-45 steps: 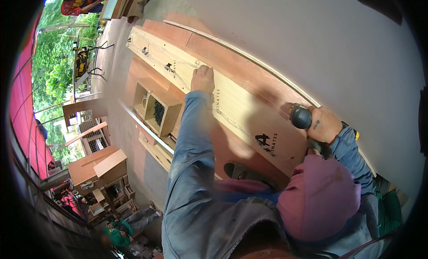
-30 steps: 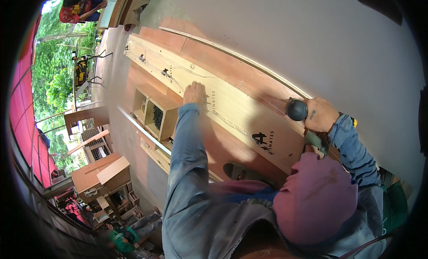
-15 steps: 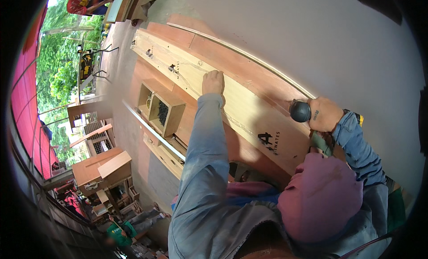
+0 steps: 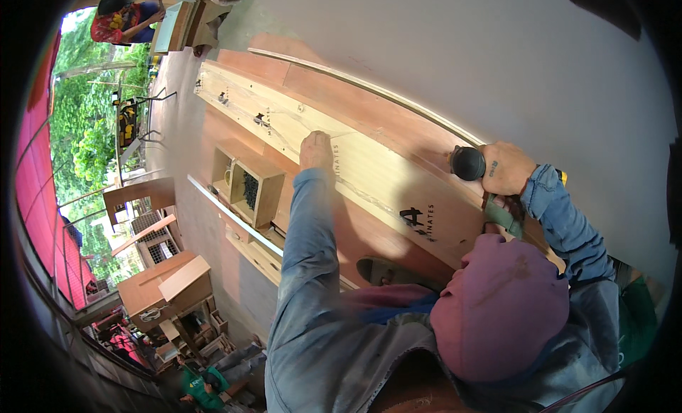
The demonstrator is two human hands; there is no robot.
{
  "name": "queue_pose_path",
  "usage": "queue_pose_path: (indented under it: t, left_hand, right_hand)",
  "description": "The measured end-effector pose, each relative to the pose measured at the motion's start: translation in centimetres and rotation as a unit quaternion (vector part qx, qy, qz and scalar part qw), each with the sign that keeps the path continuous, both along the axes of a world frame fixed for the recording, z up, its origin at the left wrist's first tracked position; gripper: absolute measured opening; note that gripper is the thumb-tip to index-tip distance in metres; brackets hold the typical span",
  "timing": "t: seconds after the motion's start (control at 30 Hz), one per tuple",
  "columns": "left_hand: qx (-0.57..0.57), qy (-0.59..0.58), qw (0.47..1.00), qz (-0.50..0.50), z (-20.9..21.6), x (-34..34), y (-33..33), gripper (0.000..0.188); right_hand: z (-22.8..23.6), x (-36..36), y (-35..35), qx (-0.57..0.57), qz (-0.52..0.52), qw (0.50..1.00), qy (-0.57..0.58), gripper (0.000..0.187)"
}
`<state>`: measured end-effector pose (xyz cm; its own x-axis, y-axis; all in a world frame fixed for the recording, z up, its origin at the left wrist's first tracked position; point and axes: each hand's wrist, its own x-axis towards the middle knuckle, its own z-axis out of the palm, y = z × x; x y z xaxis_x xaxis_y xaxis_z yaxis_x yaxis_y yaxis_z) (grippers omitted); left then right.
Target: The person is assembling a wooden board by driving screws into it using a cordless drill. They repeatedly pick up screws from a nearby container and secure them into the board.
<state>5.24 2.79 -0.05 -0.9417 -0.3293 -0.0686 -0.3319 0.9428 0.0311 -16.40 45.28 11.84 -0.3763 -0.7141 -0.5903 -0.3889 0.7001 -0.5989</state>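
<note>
A long pale wooden board (image 4: 376, 178) lies on a wider reddish plywood panel (image 4: 341, 107), running diagonally away to the upper left. My left hand (image 4: 316, 151) rests on the board's middle with fingers curled in; whether anything is under them is hidden. At the board's near right end my right hand (image 4: 508, 170) wraps a power tool (image 4: 467, 163), of which a round black end shows; a bit of yellow shows by my wrist. Its working end is hidden. Beneath that hand is something green (image 4: 504, 215), partly hidden. My pink-covered knee (image 4: 501, 306) is just below.
Left of the board stands an open wooden box (image 4: 259, 189) with dark screws or nails in one compartment. A pale strip (image 4: 234, 208) lies beside it. Wooden cabinets (image 4: 167, 285) stand farther left. One person (image 4: 128, 26) is at the upper left, another in green (image 4: 202, 388) lower left.
The view has shifted slightly. My left hand has slid a little left and nearer on the board, uncovering dark printing. My right hand keeps its hold at the board's near end.
</note>
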Motion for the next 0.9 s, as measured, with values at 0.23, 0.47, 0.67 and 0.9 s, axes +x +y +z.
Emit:
queue_pose_path:
  t: [0.23, 0.47, 0.67, 0.9]
  left_hand:
    - [-0.040, 0.204, 0.978, -0.028, 1.3, -3.9, 6.6, 0.026]
    - [-0.037, 0.048, 0.994, -0.091, -1.2, -3.8, 5.5, 0.023]
    - [-0.010, 0.125, 0.985, -0.115, -1.1, -0.4, 5.4, 0.011]
    - [0.009, 0.190, 0.981, -0.028, -1.5, -0.2, 6.1, 0.013]
  right_hand:
    - [-0.5, -0.5, 0.2, -0.032, 0.009, 0.999, 0.007, 0.018]
    - [-0.2, -1.1, -1.1, -0.018, 0.019, 1.000, 0.014, 0.021]
    - [-1.2, -2.0, -0.1, 0.001, -0.006, 1.000, 0.000, 0.023]
    - [-1.4, -1.1, 1.0, -0.027, -0.020, 0.999, 0.019, 0.023]
